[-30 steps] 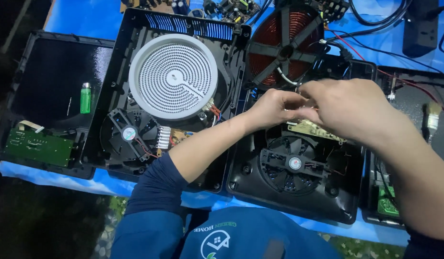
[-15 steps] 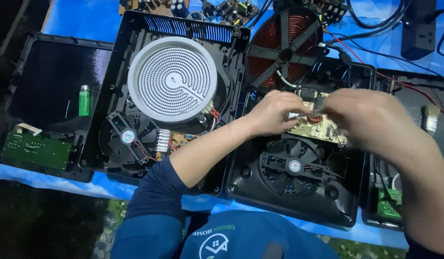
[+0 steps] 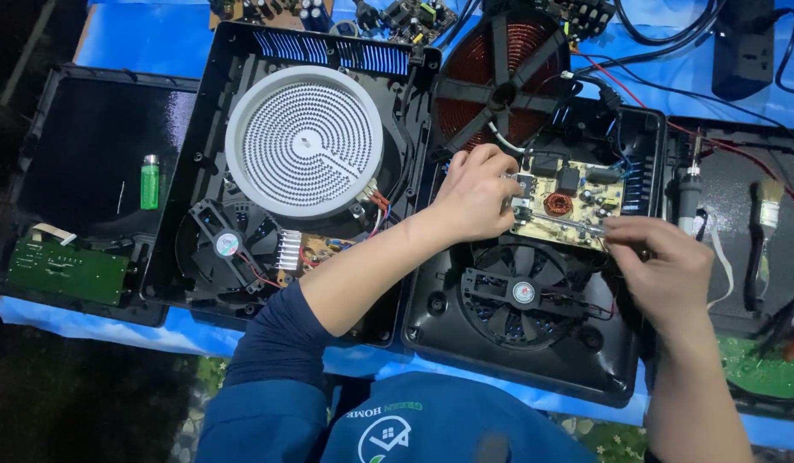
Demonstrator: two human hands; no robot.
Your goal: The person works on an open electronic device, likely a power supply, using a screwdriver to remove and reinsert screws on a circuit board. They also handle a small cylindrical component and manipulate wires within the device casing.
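Observation:
A beige circuit board [image 3: 577,197] with a copper ring coil lies in the open black cooker housing [image 3: 586,377], above its round fan [image 3: 522,291]. My left hand [image 3: 478,193] rests on the board's left edge, its fingers curled onto the parts there. My right hand [image 3: 663,270] is at the board's lower right corner and pinches the end of a thin screwdriver [image 3: 562,219]. The shaft lies across the board, its tip near my left fingers.
A copper coil disc [image 3: 507,75] leans behind the housing. To the left, a second open cooker holds a white round heating plate [image 3: 303,141]. Further left, a green lighter [image 3: 149,182] lies on a black panel by a green board [image 3: 67,270]. A brush [image 3: 770,214] lies at right.
My hands have parted. The right hand has drawn back to the right and down off the circuit board, which now shows. The left hand stays at the board's left edge.

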